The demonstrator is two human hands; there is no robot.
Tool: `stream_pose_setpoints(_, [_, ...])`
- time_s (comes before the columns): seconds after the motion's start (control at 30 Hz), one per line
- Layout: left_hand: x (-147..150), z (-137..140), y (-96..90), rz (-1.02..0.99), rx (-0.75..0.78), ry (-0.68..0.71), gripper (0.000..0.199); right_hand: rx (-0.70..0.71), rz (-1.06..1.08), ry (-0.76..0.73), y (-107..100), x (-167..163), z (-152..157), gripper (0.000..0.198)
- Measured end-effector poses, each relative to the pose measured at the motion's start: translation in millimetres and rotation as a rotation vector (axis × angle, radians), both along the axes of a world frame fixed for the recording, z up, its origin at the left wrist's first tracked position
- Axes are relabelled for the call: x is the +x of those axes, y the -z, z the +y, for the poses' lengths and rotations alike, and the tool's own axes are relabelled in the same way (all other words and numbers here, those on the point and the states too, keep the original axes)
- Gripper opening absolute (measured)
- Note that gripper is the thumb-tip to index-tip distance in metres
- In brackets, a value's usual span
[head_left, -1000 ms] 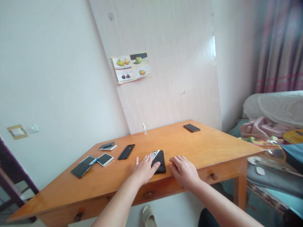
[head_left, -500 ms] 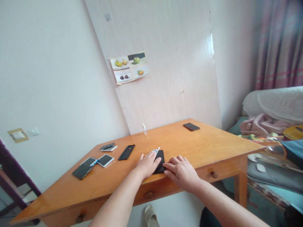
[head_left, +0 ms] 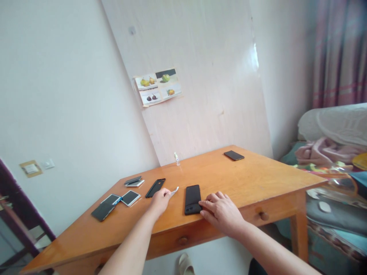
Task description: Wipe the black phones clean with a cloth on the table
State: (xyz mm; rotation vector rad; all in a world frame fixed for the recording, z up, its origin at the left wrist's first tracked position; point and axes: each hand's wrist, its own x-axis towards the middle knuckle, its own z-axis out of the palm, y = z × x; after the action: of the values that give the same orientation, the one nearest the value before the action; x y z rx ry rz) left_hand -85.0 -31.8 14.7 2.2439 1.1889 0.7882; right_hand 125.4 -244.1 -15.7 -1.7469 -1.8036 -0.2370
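A black smartphone [head_left: 192, 196] lies flat near the front edge of the table, its glossy dark face upward. My right hand [head_left: 222, 212] holds it at its right edge with the fingertips and thumb, the fingers bent and close together. To its left, my left hand [head_left: 160, 201] is closed on a small white wipe [head_left: 174, 191], which sticks out to the right from between thumb and fingers. Just beyond that hand lies an open black phone case [head_left: 155, 187], its lower end near my knuckles.
Phone screen parts [head_left: 130, 198], a dark panel [head_left: 106, 207] and another stacked pair [head_left: 134, 181] lie at the left. A small clear spray bottle [head_left: 176, 158] stands at the back by the wall. A second black phone [head_left: 234, 155] lies at the back right of the wooden table [head_left: 212, 173].
My left hand has lifted off the smartphone and moved left with the wipe, uncovering the phone's face. My right hand stays at the phone's right edge. The view has shifted slightly.
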Motion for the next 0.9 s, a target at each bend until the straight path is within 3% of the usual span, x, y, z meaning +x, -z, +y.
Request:
stream_pose_setpoints(0.23, [-9.0, -2.4, -16.6, -0.430, -0.279, 0.024, 0.042, -0.001, 0.000, 0.005, 1.0, 0.9, 1.4, 0.032])
stream_pose_setpoints(0.47, [0.3, -13.0, -17.0, -0.478, -0.370, 0.109, 0.035, -0.021, -0.022, 0.014, 0.8, 0.9, -0.3, 0.033])
stream_pose_setpoints(0.73, [45.2, -25.3, 12.6, -0.338, -0.250, 0.167, 0.032, -0.027, -0.013, 0.000, 0.5, 2.4, 1.4, 0.034])
stream_pose_setpoints(0.9, [42.7, -29.1, 24.8, -0.239, -0.095, 0.152, 0.045, -0.032, -0.011, -0.011, 0.9, 2.2, 1.4, 0.033])
